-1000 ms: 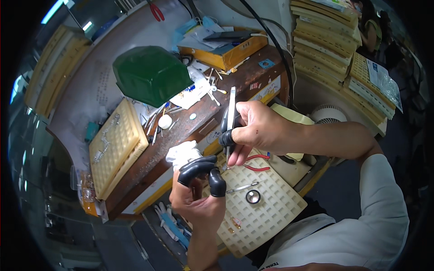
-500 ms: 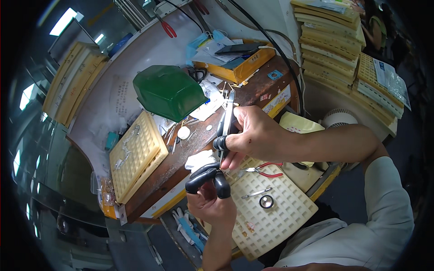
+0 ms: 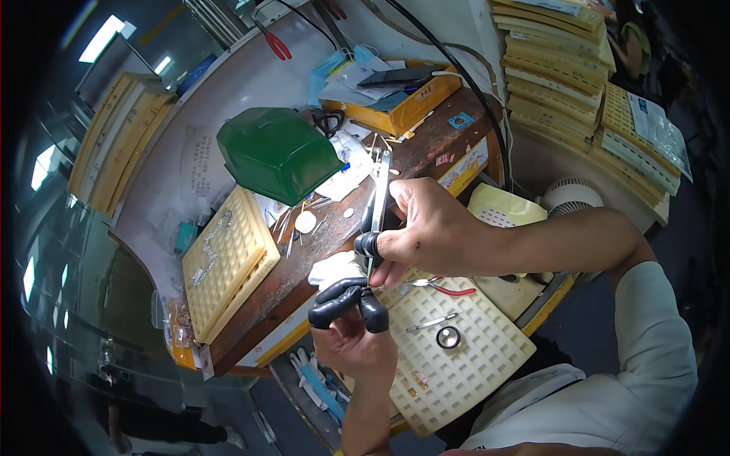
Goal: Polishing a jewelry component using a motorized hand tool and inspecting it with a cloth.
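My right hand (image 3: 426, 228) grips slim silver tweezers (image 3: 382, 182), wide end up and fine tip pointing down. A black cover wraps one of its fingers, and a dark handle-like part lies behind the tweezers. Just below, my left hand (image 3: 353, 327), with black finger covers, is closed in a pinch at the tip. Whatever it pinches is too small to make out. Under both hands lies a cream gridded tray (image 3: 471, 349). It carries red-handled pliers (image 3: 450, 289), a thin metal tool (image 3: 433, 324) and a round black-rimmed loupe (image 3: 449, 337). White cloth (image 3: 334, 270) sits beside my left fingers.
A green plastic bin (image 3: 277, 156) stands on the wooden bench (image 3: 319, 235), near a yellow box (image 3: 403, 114) holding a phone. Another cream tray (image 3: 232, 262) with a silver chain (image 3: 211, 247) leans at left. Stacked trays (image 3: 555, 76) rise at right, above a white fan (image 3: 570, 196).
My hands keep nearly the same pose, with only a slight shift at the tweezer tip. The view moves slightly. Part of a person with a light shoe appears at lower left.
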Available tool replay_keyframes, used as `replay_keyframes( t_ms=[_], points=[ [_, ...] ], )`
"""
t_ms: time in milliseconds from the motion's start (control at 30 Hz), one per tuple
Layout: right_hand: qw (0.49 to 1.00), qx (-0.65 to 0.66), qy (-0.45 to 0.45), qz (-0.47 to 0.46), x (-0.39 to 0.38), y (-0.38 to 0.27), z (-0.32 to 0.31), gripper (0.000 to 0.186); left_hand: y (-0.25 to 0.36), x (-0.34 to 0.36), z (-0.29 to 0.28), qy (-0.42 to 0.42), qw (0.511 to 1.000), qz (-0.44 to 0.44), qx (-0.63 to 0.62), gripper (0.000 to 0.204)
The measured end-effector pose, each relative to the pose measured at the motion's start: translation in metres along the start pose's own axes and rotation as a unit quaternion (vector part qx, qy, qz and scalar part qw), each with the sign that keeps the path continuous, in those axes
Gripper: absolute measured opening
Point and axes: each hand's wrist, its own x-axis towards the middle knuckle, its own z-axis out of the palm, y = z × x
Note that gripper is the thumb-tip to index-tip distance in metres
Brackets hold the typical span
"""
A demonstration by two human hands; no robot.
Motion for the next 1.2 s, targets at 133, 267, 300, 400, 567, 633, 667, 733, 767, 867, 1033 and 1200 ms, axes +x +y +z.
replay_keyframes(
  t_ms=[133, 267, 300, 400, 567, 633, 667, 733, 767, 867, 1033, 1200],
  points=[
    [1.0, -0.007, 0.012, 0.008, -0.001, -0.002, 0.001, 0.014, 0.001, 0.001, -0.002, -0.002, 1.0, -0.006, 0.01, 0.02],
    [1.0, -0.014, 0.013, -0.005, 0.002, 0.002, 0.001, 0.014, 0.009, 0.004, 0.001, 0.008, 0.999, -0.046, 0.021, 0.018],
    [1.0, -0.015, 0.015, -0.007, 0.003, 0.003, 0.001, 0.014, 0.011, 0.004, 0.002, 0.014, 0.998, -0.063, 0.02, 0.018],
    [1.0, -0.017, 0.013, -0.018, 0.004, 0.005, 0.001, 0.015, 0.014, 0.004, 0.004, 0.014, 0.996, -0.09, 0.022, 0.019],
    [1.0, -0.017, 0.013, -0.015, 0.005, 0.007, 0.001, 0.014, 0.008, 0.004, 0.003, 0.016, 0.997, -0.081, 0.007, 0.02],
    [1.0, -0.017, 0.019, -0.009, 0.005, 0.006, 0.0, 0.014, 0.007, 0.004, 0.002, 0.014, 0.997, -0.076, -0.005, 0.02],
    [1.0, -0.021, 0.019, -0.005, 0.005, 0.006, 0.0, 0.014, 0.007, 0.004, 0.002, 0.013, 0.997, -0.077, -0.009, 0.02],
    [1.0, -0.024, 0.019, 0.0, 0.006, 0.007, -0.001, 0.014, 0.006, 0.005, 0.001, 0.01, 0.997, -0.079, -0.012, 0.02],
    [1.0, -0.02, 0.019, 0.005, 0.006, 0.007, -0.001, 0.014, 0.006, 0.005, 0.0, 0.0, 0.997, -0.082, -0.006, 0.02],
    [1.0, -0.016, 0.02, 0.008, 0.006, 0.003, -0.002, 0.014, 0.006, 0.005, 0.0, -0.011, 0.995, -0.095, -0.001, 0.02],
    [1.0, 0.0, 0.025, 0.0, 0.004, 0.004, -0.004, 0.016, 0.0, 0.007, -0.004, -0.006, 0.991, -0.128, -0.043, 0.026],
    [0.993, 0.047, -0.006, -0.108, -0.008, 0.017, -0.006, 0.021, -0.001, 0.016, -0.011, 0.006, 0.972, -0.217, -0.086, 0.022]
  ],
)
